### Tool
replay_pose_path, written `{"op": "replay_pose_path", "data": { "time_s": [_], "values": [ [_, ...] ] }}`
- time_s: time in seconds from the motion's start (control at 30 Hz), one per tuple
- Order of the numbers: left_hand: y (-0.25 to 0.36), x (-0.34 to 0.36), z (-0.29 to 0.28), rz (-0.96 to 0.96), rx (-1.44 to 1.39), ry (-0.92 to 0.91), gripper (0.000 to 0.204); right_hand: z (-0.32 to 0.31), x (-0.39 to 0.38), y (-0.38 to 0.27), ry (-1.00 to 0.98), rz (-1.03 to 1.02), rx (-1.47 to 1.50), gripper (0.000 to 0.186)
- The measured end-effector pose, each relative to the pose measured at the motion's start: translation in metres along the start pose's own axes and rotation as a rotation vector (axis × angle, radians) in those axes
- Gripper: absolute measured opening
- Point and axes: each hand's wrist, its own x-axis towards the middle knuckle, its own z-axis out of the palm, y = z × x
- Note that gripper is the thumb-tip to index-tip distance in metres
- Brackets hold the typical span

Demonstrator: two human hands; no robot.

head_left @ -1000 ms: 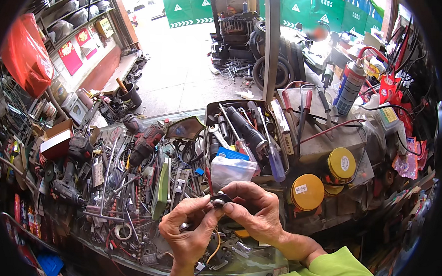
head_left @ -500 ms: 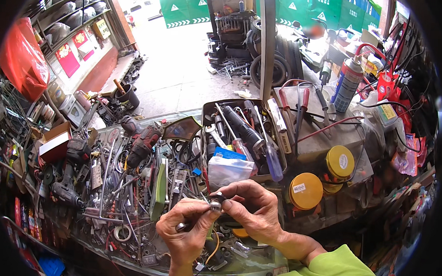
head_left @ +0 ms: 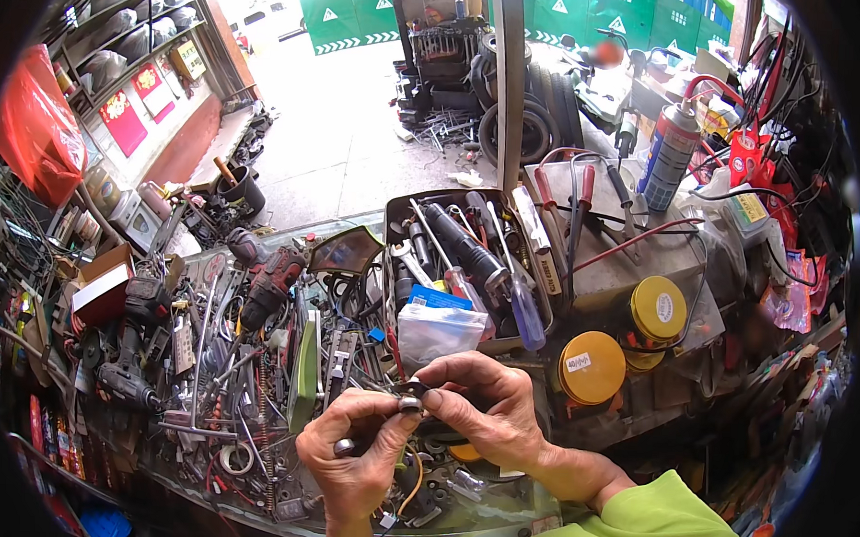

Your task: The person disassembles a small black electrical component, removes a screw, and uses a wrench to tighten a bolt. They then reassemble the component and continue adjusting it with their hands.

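At the lower middle, my left hand (head_left: 355,457) pinches a small round metal part (head_left: 410,403) between thumb and forefinger, with a silver ring-like piece (head_left: 344,446) at its other fingers. My right hand (head_left: 481,415) is closed at its fingertips on a small dark piece (head_left: 417,387) touching the metal part; the fingers partly hide both. Just beyond them lie a clear plastic bag (head_left: 437,336) and a green strip-shaped object (head_left: 306,369). Loose metal bits and an orange wire (head_left: 413,489) are under my hands on the glass counter (head_left: 495,532).
A tool box (head_left: 403,224) holds screwdrivers. Cordless drills (head_left: 266,290) and jumbled tools cover the left. Yellow round tins (head_left: 592,370), a spray can (head_left: 667,164) and cables are at right. Behind stand a post (head_left: 509,99), tyres (head_left: 551,130) and a red bag (head_left: 38,127) hanging left.
My left hand and the small part have shifted slightly left. The right fingers have moved a little with them. The whole view has drifted slightly.
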Motion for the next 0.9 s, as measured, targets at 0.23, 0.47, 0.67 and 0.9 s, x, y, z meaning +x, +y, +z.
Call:
{"op": "replay_pose_path", "data": {
  "time_s": [0.23,0.47,0.67,0.9],
  "values": [
    [0.004,-0.002,-0.005,-0.150,-0.029,0.027,0.017,-0.001,0.006,-0.009,-0.057,0.167,0.172,0.027],
    [0.012,0.000,0.000,-0.178,0.015,0.062,0.018,-0.004,0.008,-0.004,-0.052,0.235,0.258,0.026],
    [0.013,0.000,0.004,-0.175,-0.019,0.093,0.018,-0.005,0.011,-0.003,-0.066,0.293,0.307,0.026],
    [0.006,-0.003,-0.003,-0.146,-0.046,0.043,0.017,-0.004,0.010,-0.004,-0.106,0.259,0.229,0.030]
  ]
}}
